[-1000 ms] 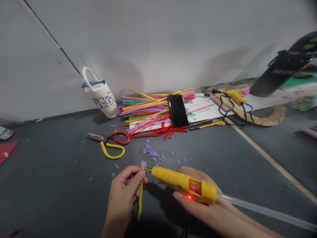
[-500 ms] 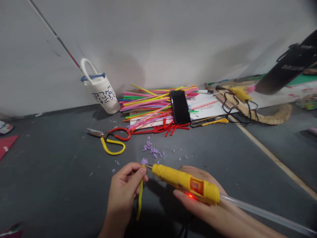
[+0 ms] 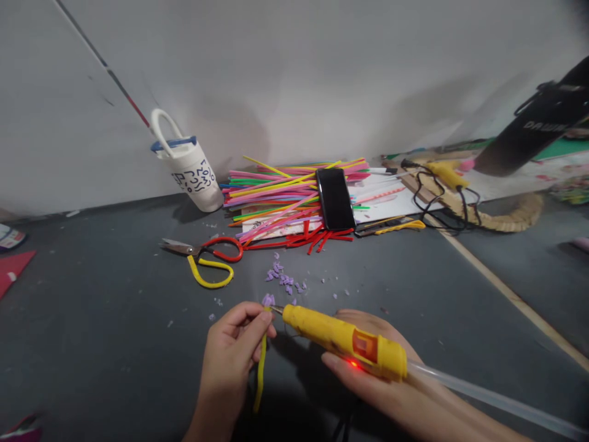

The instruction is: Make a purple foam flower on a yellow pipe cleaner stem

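My left hand (image 3: pixel 230 356) pinches a thin yellow strip (image 3: pixel 260 371) that hangs down from my fingers, with a small purple piece (image 3: pixel 267 299) at its top end. My right hand (image 3: pixel 368 374) grips a yellow glue gun (image 3: pixel 345 341); its red light is on and a clear glue stick (image 3: pixel 483 396) juts out behind. The gun's metal nozzle touches the top of the strip right at the purple piece. Both hands hover low over the dark grey floor (image 3: pixel 115 331).
Red-and-yellow scissors (image 3: pixel 202 256) lie ahead, with purple scraps (image 3: pixel 284 278) nearer me. By the wall are a pile of coloured strips (image 3: pixel 280 193), a black phone (image 3: pixel 335 198), a white handled mug (image 3: pixel 186 166), a second glue gun with black cord (image 3: pixel 444 178) and a black bottle (image 3: pixel 534 132).
The view shifted slightly; my hands and the glue gun stay together, nozzle still at the strip's top. Nothing was let go or picked up.
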The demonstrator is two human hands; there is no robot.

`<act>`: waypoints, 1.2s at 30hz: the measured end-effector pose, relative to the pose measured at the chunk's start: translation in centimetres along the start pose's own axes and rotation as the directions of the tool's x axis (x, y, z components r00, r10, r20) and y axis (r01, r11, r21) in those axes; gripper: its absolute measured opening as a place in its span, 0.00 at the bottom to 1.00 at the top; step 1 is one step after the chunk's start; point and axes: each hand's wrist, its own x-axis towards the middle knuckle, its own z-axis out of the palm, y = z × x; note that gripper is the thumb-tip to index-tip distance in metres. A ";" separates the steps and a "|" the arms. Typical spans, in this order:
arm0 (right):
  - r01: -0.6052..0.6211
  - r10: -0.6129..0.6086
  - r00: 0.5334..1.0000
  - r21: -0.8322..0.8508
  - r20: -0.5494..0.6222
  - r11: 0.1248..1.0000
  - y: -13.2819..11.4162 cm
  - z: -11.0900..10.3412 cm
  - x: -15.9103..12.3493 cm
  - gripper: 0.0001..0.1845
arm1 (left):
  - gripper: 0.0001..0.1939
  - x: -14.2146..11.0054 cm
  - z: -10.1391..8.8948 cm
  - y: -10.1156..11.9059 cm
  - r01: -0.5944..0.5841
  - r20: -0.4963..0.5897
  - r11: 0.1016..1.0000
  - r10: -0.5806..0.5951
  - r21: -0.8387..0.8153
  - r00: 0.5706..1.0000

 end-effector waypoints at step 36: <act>-0.239 0.283 0.936 -0.213 0.210 0.947 2.6 -0.1 1.4 0.13 | 0.09 0.9 -2.0 1.4 -0.113 -0.199 0.992 0.098 -0.063 0.975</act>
